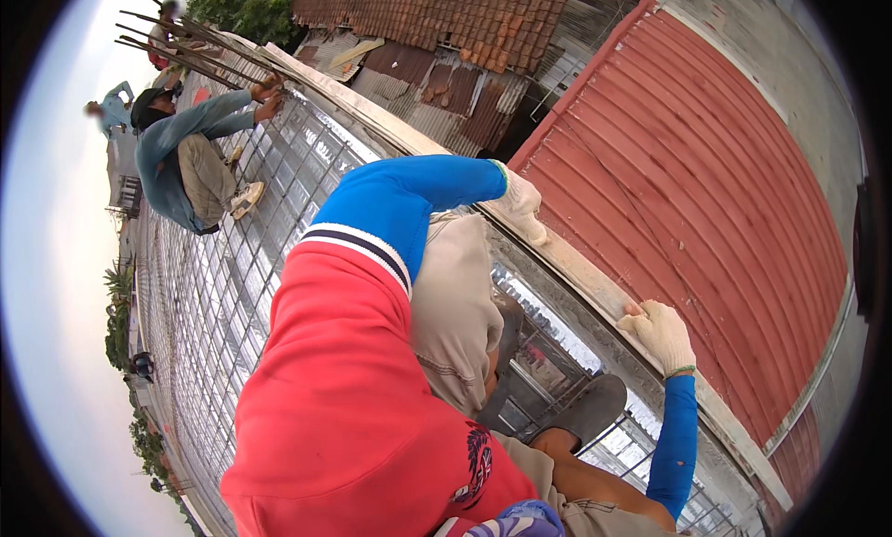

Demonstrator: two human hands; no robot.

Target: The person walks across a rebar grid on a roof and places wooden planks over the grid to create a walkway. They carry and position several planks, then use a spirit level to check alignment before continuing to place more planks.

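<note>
A long pale wooden board [595, 291] runs along the edge of the rebar deck, slanting from upper left to lower right. My left hand [522, 207], in a white knit glove, is bent down over this board with its fingers curled against it. Farther along the same board, my right hand [662, 334] is closed at its edge, glove on, with bare fingertips showing. What lies under the fingers of either hand is partly hidden. Blue sleeves cover both my forearms. Below the board, a dark sandal [587, 409] rests on the steel bars.
Rebar mesh [209, 291] over shiny metal sheeting spreads to the left. A co-worker [186, 156] squats there, hands at the same edge, near protruding rebar ends [177, 40]. Beyond the edge, lower down, lie a red metal roof [688, 184] and a tiled roof [446, 17].
</note>
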